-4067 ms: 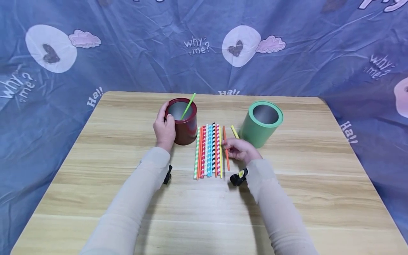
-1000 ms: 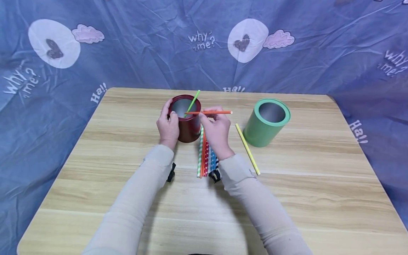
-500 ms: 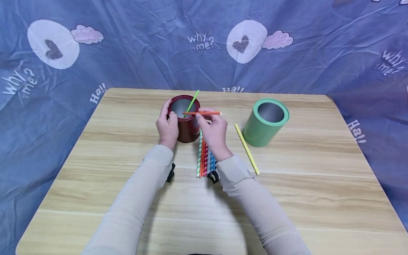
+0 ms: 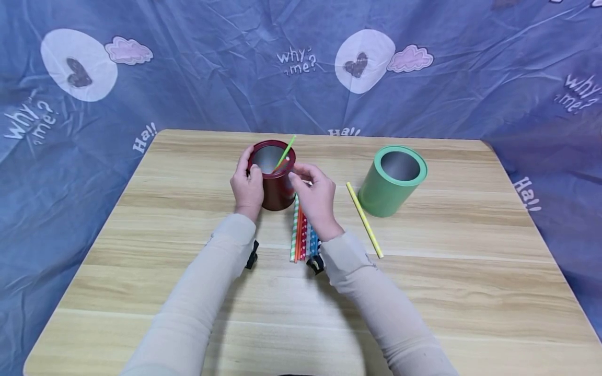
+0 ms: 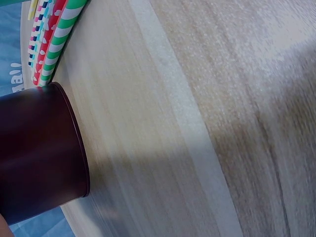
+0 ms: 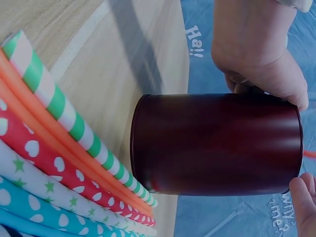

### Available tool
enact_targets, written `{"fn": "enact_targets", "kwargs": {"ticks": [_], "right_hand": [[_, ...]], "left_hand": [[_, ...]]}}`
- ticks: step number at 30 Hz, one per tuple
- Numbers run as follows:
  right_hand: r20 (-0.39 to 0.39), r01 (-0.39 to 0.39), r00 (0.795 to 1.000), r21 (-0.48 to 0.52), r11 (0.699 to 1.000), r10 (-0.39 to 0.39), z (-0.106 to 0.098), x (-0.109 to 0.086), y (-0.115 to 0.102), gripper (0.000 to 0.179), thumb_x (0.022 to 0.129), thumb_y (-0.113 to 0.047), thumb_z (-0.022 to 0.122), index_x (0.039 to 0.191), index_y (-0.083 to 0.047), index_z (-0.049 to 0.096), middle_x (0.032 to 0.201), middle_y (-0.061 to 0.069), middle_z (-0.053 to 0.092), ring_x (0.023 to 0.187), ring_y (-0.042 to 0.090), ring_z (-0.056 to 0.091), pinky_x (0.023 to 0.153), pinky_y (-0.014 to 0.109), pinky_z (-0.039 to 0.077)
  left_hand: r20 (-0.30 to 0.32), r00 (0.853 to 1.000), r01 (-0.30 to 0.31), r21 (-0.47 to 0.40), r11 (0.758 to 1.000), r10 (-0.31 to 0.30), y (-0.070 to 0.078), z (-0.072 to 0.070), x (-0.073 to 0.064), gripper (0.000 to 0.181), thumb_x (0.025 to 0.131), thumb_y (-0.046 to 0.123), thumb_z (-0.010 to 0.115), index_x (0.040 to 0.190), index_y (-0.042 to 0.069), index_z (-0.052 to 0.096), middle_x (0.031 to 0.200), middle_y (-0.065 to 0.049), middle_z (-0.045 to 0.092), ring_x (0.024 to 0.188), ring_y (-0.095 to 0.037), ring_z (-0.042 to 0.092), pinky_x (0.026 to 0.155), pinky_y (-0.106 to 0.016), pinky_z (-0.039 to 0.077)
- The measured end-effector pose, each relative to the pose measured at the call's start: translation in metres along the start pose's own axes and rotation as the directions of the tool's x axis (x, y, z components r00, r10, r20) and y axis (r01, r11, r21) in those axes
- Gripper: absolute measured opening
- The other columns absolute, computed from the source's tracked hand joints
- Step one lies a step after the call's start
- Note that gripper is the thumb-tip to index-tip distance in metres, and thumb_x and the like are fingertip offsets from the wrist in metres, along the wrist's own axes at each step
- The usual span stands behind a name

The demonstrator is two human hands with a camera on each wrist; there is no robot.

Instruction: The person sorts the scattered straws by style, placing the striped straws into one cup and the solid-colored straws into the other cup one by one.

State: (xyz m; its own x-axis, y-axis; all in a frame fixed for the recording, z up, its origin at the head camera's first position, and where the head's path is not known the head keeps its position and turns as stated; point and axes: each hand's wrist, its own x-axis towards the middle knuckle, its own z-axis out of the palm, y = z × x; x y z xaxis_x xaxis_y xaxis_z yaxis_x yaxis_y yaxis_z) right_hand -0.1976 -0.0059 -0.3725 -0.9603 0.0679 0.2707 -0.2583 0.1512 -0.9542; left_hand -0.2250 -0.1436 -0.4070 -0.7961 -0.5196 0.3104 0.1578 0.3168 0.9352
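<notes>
My left hand (image 4: 248, 185) grips the dark red can (image 4: 277, 193) by its left side, thumb at the rim. A bright green straw (image 4: 289, 147) leans inside the can and sticks out above it. Beside it in the can lies an orange straw (image 4: 281, 165), its white-tipped end near the right rim. My right hand (image 4: 319, 196) is at the can's right rim, fingers loosely bent, with no straw seen between them. Below it, a row of coloured paper straws (image 4: 299, 237) is partly hidden by the hand and sleeve. In the right wrist view, the fingertips (image 6: 299, 190) are by the rim.
A green can (image 4: 388, 193) stands upright to the right, its mouth showing a grey inside. A yellow straw (image 4: 364, 219) lies slanted on the wooden table (image 4: 470, 250) just left of it. A blue printed cloth (image 4: 211, 78) hangs behind the table.
My right hand carried the orange straw from the row to the dark red can and let it go inside. The green straw in the can shifted slightly. My left hand kept its grip.
</notes>
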Motion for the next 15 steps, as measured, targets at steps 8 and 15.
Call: {"fn": "enact_targets", "kwargs": {"ticks": [8, 15], "right_hand": [[0.015, -0.050, 0.999, -0.071, 0.996, 0.051, -0.008, -0.003, 0.009, 0.023, 0.084, -0.015, 0.064, 0.105, -0.006, 0.068, 0.098, 0.006, 0.068, 0.088, 0.014, 0.062, 0.078, 0.028, 0.053], [-0.005, -0.092, 0.996, -0.120, 0.989, 0.092, -0.016, -0.005, 0.017, 0.022, 0.083, -0.015, 0.065, 0.103, -0.005, 0.068, 0.097, 0.010, 0.069, 0.088, 0.018, 0.063, 0.078, 0.031, 0.052]], "left_hand": [[-0.004, 1.000, -0.007, 0.007, 1.000, 0.007, 0.000, 0.001, 0.000, 0.043, 0.086, 0.008, 0.043, 0.125, 0.014, 0.059, 0.124, -0.006, 0.060, 0.115, -0.013, 0.054, 0.097, -0.026, 0.042], [0.001, 1.000, -0.010, 0.000, 1.000, 0.010, 0.001, 0.000, 0.000, 0.043, 0.086, 0.007, 0.043, 0.125, 0.013, 0.059, 0.124, -0.007, 0.060, 0.115, -0.014, 0.054, 0.097, -0.028, 0.042]]}}
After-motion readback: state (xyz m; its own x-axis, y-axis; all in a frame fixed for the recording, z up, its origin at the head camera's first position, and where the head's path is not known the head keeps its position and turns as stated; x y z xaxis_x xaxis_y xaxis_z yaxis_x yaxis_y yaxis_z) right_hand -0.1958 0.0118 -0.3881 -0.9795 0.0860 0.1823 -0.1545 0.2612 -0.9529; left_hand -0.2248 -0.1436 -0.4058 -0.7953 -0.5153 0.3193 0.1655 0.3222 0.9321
